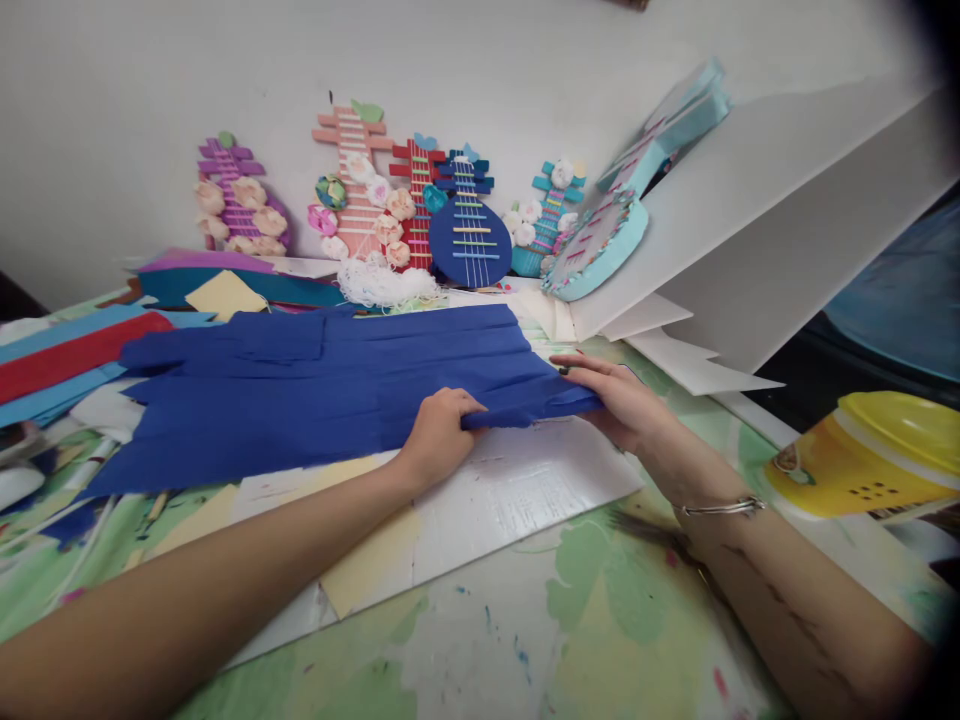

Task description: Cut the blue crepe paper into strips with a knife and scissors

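A wide, creased sheet of blue crepe paper (pixel 300 390) lies over a glossy white board (pixel 517 480) on the table. My left hand (pixel 442 430) pinches the sheet's near edge, with the fingers curled and the thumb along it. At the right end of the same sheet, my right hand (pixel 619 400) grips the narrowed corner, its fingers stretched over the top and its thumb hidden. The near edge looks rolled or folded between my two hands. Pale yellow paper (pixel 375 560) covers part of the board. A bracelet (pixel 724 507) circles my right wrist.
Decorated lute-shaped crafts, including a dark blue one (pixel 470 240), lean on the back wall. Large white boards (pixel 675 220) lean at the right, near a yellow tub (pixel 870 455). Red paper (pixel 82 350) lies left. A dark brush (pixel 652 530) lies by my right forearm.
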The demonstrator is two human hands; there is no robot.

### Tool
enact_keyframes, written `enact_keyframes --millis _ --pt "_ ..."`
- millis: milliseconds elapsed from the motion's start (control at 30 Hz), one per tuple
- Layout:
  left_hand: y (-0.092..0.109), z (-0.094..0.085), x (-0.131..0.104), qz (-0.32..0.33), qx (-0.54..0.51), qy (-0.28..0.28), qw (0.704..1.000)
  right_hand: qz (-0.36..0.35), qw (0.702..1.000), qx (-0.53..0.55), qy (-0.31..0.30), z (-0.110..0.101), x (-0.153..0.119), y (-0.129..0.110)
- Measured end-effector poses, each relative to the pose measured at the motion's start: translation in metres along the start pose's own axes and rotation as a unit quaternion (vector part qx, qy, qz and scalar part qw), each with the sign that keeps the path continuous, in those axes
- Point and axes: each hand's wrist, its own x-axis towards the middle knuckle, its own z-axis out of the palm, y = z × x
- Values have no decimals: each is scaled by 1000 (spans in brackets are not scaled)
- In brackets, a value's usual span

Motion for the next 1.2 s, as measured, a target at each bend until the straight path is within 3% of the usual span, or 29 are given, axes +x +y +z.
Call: enact_keyframes --millis 167,367,567,833,967,1033,1200 --pt "-1 0 2 -37 -34 -7 999 7 996 88 -9 2 -3 -5" --pt "-4 0 4 -84 -87 -5 993 -5 979 172 -104 6 -16 -20" --pt "-5 0 4 -112 -143 16 983 -26 967 203 -154 2 -20 -22" --pt "1 -5 2 -66 -154 99 981 -54 960 220 -164 0 -21 -25" --pt "1 -12 1 25 -95 142 985 -43 965 214 -143 -3 -16 -24" --pt "-2 -15 2 92 -16 121 988 -13 970 199 -142 -7 -11 -20" --pt "-7 -23 3 170 135 -54 975 81 988 63 -119 -16 2 -1"
